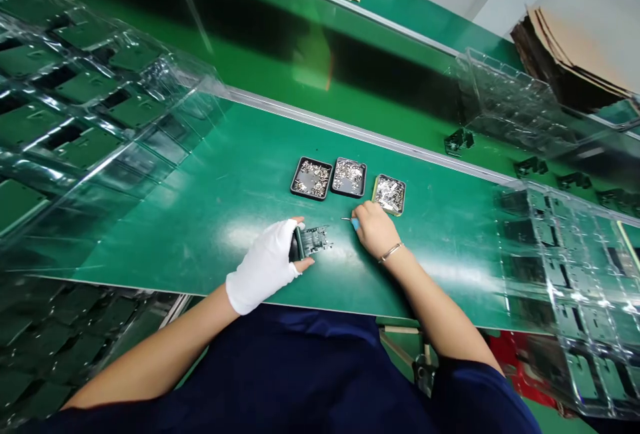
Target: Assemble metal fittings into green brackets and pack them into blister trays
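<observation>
My left hand (265, 264), in a white glove with bare thumb and fingertips, is closed around a dark plastic part with a toothed, clip-like end (316, 239) pointing right. The palm hides some of this part. My right hand (376, 229) is bare and wears a bracelet. Its fingers pinch a slim tool with a blue grip (355, 223) and a thin metal tip (346, 219), which points left; its exact kind is unclear. Just beyond that hand lies a yellow-edged tray (373, 189) of small shiny metal pieces. Two dark trays, one left (293, 189) and one middle (334, 187), hold similar pieces.
Clear plastic blister trays (165, 147) with green parts are stacked on the left. More blister trays (545, 247) stand at the right. Behind a metal rail (350, 130), several dark parts (459, 142) rest on a green belt-like surface. Cardboard sheets (575, 54) lie at the back right.
</observation>
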Available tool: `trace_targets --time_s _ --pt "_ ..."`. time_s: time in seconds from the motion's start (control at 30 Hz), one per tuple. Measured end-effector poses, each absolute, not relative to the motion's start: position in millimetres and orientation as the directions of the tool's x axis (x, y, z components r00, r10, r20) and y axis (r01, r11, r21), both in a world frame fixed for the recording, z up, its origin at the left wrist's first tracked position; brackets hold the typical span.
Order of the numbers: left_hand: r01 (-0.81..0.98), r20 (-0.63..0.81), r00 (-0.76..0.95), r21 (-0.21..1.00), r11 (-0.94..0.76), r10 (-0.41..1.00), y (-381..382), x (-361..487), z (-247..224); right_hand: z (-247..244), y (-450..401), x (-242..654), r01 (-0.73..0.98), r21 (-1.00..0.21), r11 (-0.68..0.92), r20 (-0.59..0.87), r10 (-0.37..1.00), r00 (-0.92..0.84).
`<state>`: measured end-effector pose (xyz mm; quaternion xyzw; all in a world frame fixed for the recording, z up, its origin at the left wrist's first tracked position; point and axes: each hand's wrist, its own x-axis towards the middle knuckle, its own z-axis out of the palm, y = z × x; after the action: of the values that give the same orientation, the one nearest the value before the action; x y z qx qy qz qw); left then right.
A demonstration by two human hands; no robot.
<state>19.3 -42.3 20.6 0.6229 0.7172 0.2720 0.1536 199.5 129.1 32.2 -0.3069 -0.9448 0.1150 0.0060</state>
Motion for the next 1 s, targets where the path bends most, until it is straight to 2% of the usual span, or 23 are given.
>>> trace_targets --time_s 0.13,0.23,0.43,0.77,0.9,1.0 --pt "0.774 0.063 -0.190 0.623 0.110 0.980 -44 13 22 24 115 201 0.355 -0.541 0.763 0.033 0.441 -0.897" --pt "0.764 0.068 -0.188 0.637 0.102 0.980 -44 13 22 22 109 198 0.252 -0.657 0.711 0.030 0.358 -0.933" --pt "0.765 0.095 -0.174 0.640 0.073 0.980 -42 13 21 24 106 194 0.309 -0.634 0.709 -0.034 0.373 -0.927" --pt "0.773 0.096 -0.164 0.631 0.067 0.982 -43 11 20 34 102 190 0.370 -0.524 0.767 -0.180 0.325 -0.928" --pt "0.783 0.107 -0.141 0.621 0.044 0.984 -43 11 20 34 100 190 0.366 -0.478 0.799 -0.186 0.315 -0.931" --pt "0.784 0.099 -0.140 0.619 0.049 0.985 -44 11 21 33 101 192 0.353 -0.503 0.789 -0.174 0.307 -0.936"
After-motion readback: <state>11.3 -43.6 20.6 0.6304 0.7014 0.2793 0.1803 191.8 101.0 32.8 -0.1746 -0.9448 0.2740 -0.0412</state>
